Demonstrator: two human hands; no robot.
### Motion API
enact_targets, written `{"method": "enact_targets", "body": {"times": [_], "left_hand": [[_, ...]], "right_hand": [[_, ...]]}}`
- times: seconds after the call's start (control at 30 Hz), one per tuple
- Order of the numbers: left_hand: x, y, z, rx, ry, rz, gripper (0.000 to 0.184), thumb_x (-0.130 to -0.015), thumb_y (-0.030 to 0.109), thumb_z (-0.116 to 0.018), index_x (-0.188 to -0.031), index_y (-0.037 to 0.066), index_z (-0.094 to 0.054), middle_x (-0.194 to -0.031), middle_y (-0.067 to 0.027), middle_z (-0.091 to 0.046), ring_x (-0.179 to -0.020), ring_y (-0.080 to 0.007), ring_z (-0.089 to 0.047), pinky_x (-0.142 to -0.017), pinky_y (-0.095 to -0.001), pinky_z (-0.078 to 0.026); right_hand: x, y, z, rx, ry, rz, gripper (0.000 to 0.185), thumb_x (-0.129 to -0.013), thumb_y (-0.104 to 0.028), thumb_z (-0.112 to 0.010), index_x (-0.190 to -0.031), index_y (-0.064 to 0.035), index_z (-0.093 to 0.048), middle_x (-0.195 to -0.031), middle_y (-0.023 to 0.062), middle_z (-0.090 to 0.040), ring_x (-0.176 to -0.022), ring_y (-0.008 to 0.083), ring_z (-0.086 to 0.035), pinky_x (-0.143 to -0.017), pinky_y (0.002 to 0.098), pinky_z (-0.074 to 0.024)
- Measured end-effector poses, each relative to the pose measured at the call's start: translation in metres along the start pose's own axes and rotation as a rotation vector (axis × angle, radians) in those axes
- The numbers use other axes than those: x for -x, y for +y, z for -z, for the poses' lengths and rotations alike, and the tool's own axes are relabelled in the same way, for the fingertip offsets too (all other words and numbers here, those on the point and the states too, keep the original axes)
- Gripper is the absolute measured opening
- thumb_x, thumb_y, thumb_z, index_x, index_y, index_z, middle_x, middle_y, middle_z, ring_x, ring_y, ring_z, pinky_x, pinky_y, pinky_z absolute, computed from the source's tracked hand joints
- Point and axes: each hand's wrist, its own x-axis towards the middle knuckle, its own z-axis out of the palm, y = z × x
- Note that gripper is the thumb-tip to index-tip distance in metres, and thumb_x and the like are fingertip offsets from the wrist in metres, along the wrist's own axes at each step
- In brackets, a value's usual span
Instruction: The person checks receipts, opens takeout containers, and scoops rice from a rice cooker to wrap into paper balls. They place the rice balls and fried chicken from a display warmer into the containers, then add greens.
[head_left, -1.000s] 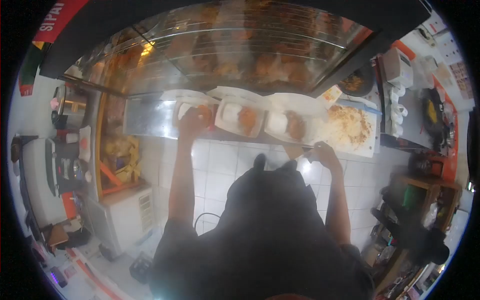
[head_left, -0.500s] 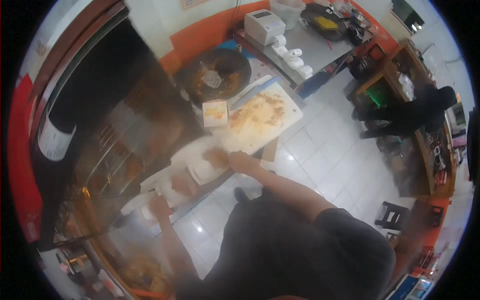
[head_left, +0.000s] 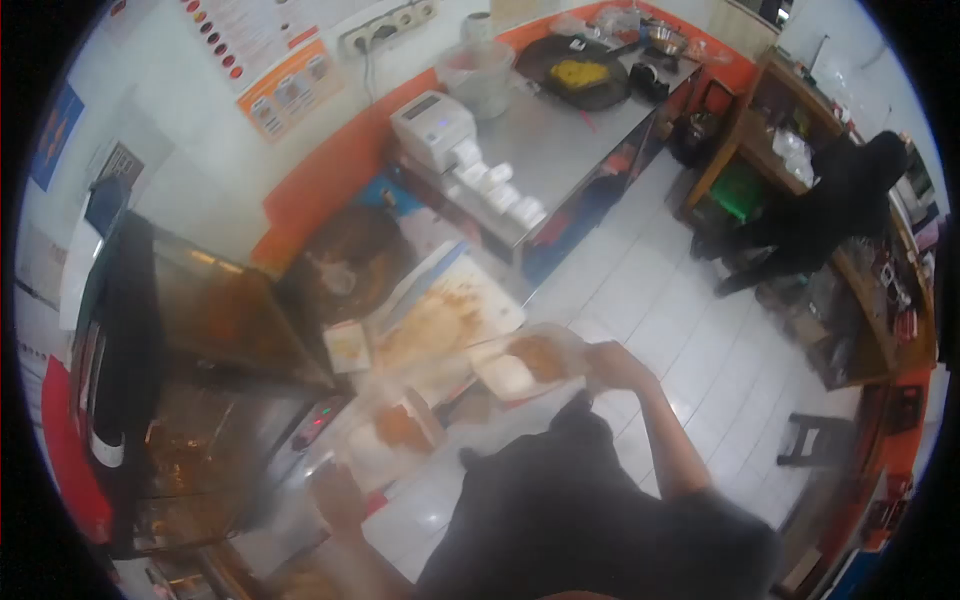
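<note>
My right hand [head_left: 615,367] is closed on the right edge of an open white food box [head_left: 492,385], held over the near side of the counter. A white mound, perhaps rice, lies in it beside orange-brown food [head_left: 545,355]. My left hand [head_left: 338,495], smeared by motion, grips the near left end of a second open food box [head_left: 365,447] with similar contents. Its fingers are hard to make out. Beyond the boxes lies a white cutting board [head_left: 497,312] strewn with brown crumbs. A small printed carton [head_left: 347,347] stands at the board's left end.
Behind the board sits a dark wok [head_left: 345,265], blurred by haze. On the steel table [head_left: 560,140] are a label printer [head_left: 433,130], a clear bucket [head_left: 475,80] and a round dark tray [head_left: 545,70]. A glass cabinet [head_left: 215,430] stands left. A person in dark clothes [head_left: 810,215] is at the right.
Both hands have moved rightward with the food boxes, and the gap between the boxes has widened. My view has turned, showing more wall. The person at the right remains by the shelves.
</note>
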Motion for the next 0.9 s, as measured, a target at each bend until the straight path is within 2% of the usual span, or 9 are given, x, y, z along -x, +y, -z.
{"method": "enact_targets", "body": {"times": [0.07, 0.13, 0.17, 0.23, 0.4, 0.57, 0.7, 0.77, 0.9], "left_hand": [[-0.019, 0.092, 0.001, 0.081, -0.025, 0.03, 0.029, -0.094, 0.026, -0.062, -0.091, -0.002, -0.065, -0.092, -0.0229, -0.065, -0.091, -0.0425, -0.059, -0.078, -0.0511, -0.045], [-0.045, 0.167, 0.001, 0.159, -0.076, -0.103, 0.033, -0.099, 0.029, -0.054, -0.102, -0.001, -0.067, -0.103, -0.0228, -0.065, -0.099, -0.0412, -0.061, -0.085, -0.0503, -0.046], [-0.059, 0.208, -0.002, 0.197, -0.043, -0.129, 0.033, -0.098, 0.03, -0.055, -0.102, -0.001, -0.067, -0.103, -0.0229, -0.065, -0.098, -0.0412, -0.061, -0.086, -0.0501, -0.046], [-0.092, 0.289, -0.015, 0.262, 0.022, -0.175, 0.033, -0.097, 0.03, -0.057, -0.102, -0.001, -0.068, -0.102, -0.023, -0.065, -0.098, -0.0412, -0.06, -0.087, -0.0499, -0.047], [-0.205, 0.476, -0.029, 0.322, 0.001, -0.295, 0.034, -0.094, 0.03, -0.061, -0.101, -0.002, -0.069, -0.104, -0.0245, -0.066, -0.101, -0.0414, -0.061, -0.09, -0.049, -0.047], [-0.329, 0.641, -0.064, 0.342, 0.027, -0.347, 0.032, -0.092, 0.029, -0.063, -0.098, -0.003, -0.067, -0.105, -0.0244, -0.067, -0.102, -0.0425, -0.063, -0.088, -0.051, -0.05], [-0.406, 0.731, -0.112, 0.313, -0.049, -0.277, 0.032, -0.09, 0.027, -0.066, -0.1, -0.002, -0.067, -0.11, -0.0246, -0.066, -0.102, -0.0422, -0.065, -0.088, -0.0516, -0.052], [-0.449, 0.764, -0.149, 0.314, -0.069, -0.244, 0.032, -0.09, 0.027, -0.066, -0.102, -0.002, -0.066, -0.111, -0.0244, -0.066, -0.102, -0.042, -0.065, -0.087, -0.0516, -0.052], [-0.511, 0.788, -0.226, 0.278, -0.153, -0.192, 0.032, -0.091, 0.027, -0.064, -0.104, -0.002, -0.066, -0.112, -0.0243, -0.066, -0.102, -0.042, -0.065, -0.087, -0.0519, -0.052]], "right_hand": [[0.047, 0.055, 0.057, -0.063, 0.207, -0.073, 0.023, -0.094, -0.018, -0.052, -0.089, 0.0018, -0.062, -0.091, 0.0277, -0.064, -0.085, 0.0471, -0.06, -0.077, 0.0502, -0.0489], [0.091, 0.101, 0.113, -0.014, 0.274, -0.187, 0.027, -0.096, -0.019, -0.052, -0.088, 0.005, -0.062, -0.088, 0.0293, -0.064, -0.084, 0.048, -0.061, -0.075, 0.0496, -0.0495], [0.107, 0.126, 0.134, 0.0, 0.271, -0.186, 0.027, -0.096, -0.019, -0.052, -0.088, 0.005, -0.062, -0.088, 0.0293, -0.064, -0.084, 0.048, -0.061, -0.075, 0.0496, -0.0495], [0.135, 0.17, 0.173, 0.062, 0.4, -0.493, 0.033, -0.098, -0.019, -0.051, -0.084, 0.0075, -0.063, -0.08, 0.0296, -0.065, -0.08, 0.0472, -0.064, -0.072, 0.0491, -0.05], [0.152, 0.273, 0.24, 0.011, 0.444, -0.55, 0.039, -0.1, -0.021, -0.049, -0.08, 0.0083, -0.065, -0.073, 0.0282, -0.065, -0.073, 0.0455, -0.066, -0.069, 0.049, -0.0502], [0.079, 0.349, 0.298, 0.131, 0.45, -0.507, 0.041, -0.1, -0.024, -0.049, -0.08, 0.0082, -0.066, -0.074, 0.0298, -0.065, -0.075, 0.0451, -0.067, -0.068, 0.0491, -0.0496], [-0.013, 0.382, 0.356, 0.046, 0.468, -0.512, 0.039, -0.099, -0.022, -0.053, -0.081, 0.0097, -0.065, -0.077, 0.0328, -0.063, -0.075, 0.0476, -0.065, -0.068, 0.0505, -0.0485], [-0.06, 0.415, 0.386, 0.05, 0.416, -0.486, 0.037, -0.099, -0.023, -0.055, -0.084, 0.0093, -0.065, -0.08, 0.0328, -0.063, -0.077, 0.0483, -0.063, -0.069, 0.051, -0.0476], [-0.165, 0.407, 0.44, 0.089, 0.323, -0.434, 0.04, -0.102, -0.027, -0.048, -0.087, 0.0058, -0.065, -0.09, 0.0324, -0.063, -0.092, 0.0498, -0.061, -0.076, 0.0526, -0.0461]]}}
